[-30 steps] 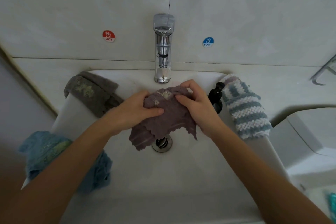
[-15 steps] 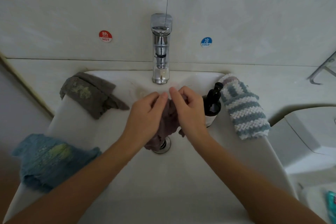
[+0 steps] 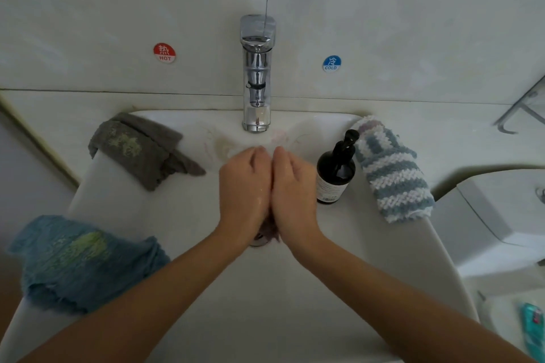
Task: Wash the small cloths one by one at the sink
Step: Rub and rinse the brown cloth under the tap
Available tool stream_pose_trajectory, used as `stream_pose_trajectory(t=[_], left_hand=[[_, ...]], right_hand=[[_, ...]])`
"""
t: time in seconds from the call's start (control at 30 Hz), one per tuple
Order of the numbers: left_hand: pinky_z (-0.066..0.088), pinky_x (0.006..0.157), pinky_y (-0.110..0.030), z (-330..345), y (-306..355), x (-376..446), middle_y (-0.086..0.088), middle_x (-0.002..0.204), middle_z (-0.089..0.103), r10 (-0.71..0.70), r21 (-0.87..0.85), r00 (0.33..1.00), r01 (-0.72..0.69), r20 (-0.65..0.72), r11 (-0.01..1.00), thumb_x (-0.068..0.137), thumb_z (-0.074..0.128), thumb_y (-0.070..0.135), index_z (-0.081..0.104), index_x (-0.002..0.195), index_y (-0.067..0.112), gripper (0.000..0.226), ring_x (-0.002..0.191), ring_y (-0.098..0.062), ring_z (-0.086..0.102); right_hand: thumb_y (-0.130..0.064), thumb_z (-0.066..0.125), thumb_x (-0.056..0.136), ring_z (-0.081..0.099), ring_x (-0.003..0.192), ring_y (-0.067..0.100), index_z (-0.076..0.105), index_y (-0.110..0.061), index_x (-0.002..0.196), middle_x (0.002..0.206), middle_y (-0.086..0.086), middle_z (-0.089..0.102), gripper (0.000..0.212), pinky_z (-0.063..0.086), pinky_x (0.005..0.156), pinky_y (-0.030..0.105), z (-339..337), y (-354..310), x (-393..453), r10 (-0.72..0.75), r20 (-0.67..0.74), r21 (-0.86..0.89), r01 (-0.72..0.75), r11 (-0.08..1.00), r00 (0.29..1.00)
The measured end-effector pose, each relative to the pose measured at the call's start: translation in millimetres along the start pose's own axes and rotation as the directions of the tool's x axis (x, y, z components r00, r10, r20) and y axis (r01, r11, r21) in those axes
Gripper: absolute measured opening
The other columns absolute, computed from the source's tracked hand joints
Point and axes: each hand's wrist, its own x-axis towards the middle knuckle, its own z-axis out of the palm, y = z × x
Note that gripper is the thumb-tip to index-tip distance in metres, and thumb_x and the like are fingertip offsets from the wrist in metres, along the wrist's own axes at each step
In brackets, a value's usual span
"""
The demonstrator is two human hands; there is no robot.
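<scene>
My left hand (image 3: 243, 186) and my right hand (image 3: 295, 188) are pressed together over the middle of the white sink (image 3: 177, 215), fingertips meeting below the chrome tap (image 3: 257, 76). Both hands cup the purple cloth (image 3: 269, 230) between their palms. Only a small wet fold of it shows under the wrists, just above the drain (image 3: 259, 242). A grey cloth with pale stains (image 3: 138, 150) lies on the back left rim. A blue cloth with a yellow-green stain (image 3: 79, 262) hangs over the left rim. A blue and white striped cloth (image 3: 392, 174) lies on the right rim.
A dark pump bottle (image 3: 336, 174) stands on the rim right next to my right hand. No water is seen running from the tap. Hot and cold stickers mark the wall. A white fixture (image 3: 501, 215) stands to the right of the sink.
The purple cloth was spread open between my hands a second ago. My hands have since bunched it up and closed palm to palm around it, hiding most of it.
</scene>
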Motion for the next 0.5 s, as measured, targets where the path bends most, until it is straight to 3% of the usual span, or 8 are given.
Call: stream_pose_trajectory(t=[0.1,0.27,0.4,0.5], left_hand=[[0.038,0.049,-0.025,-5.8,-4.9,5.1,-0.002,0.052,0.048,-0.021,-0.017,0.999,0.021,-0.030,1.000,0.099,0.044,0.012,0.050,0.059,0.008,0.041,0.048,-0.009,0.044],[0.039,0.048,-0.015,3.9,5.1,-17.1,0.001,0.053,0.051,0.005,-0.021,0.999,-0.004,0.047,1.000,0.099,0.045,0.012,0.054,0.061,0.009,0.039,0.048,-0.003,0.048],[0.039,0.053,-0.034,-2.0,-12.3,12.5,-0.004,0.053,0.047,-0.079,-0.057,0.997,0.079,-0.011,0.995,0.097,0.045,0.010,0.048,0.057,0.009,0.040,0.052,-0.014,0.045],[0.038,0.049,-0.022,-5.1,-7.4,-6.4,0.000,0.052,0.048,0.004,0.024,1.000,-0.004,0.000,1.000,0.098,0.044,0.010,0.051,0.059,0.011,0.040,0.047,-0.005,0.045]], right_hand=[[-0.016,0.046,0.102,0.038,0.047,0.006,0.042,-0.020,0.053,0.046,-0.012,0.040,0.049,0.033,0.047,0.025,3.9,-4.3,-2.4,-0.027,0.077,-0.010,0.028,1.000,0.997],[-0.017,0.047,0.099,0.031,0.050,0.014,0.037,-0.021,0.054,0.048,-0.004,0.033,0.047,0.027,0.050,0.034,-1.6,4.3,20.6,0.058,0.015,0.047,-0.059,0.997,0.998],[-0.015,0.048,0.100,0.037,0.046,0.005,0.042,-0.021,0.052,0.044,-0.013,0.040,0.049,0.032,0.046,0.025,2.7,-3.6,-3.8,-0.007,0.094,-0.019,0.009,1.000,0.996],[-0.016,0.049,0.100,0.032,0.048,0.007,0.036,-0.023,0.051,0.044,-0.013,0.034,0.051,0.029,0.050,0.028,6.5,0.8,16.2,0.055,0.084,-0.023,-0.053,0.998,0.995]])
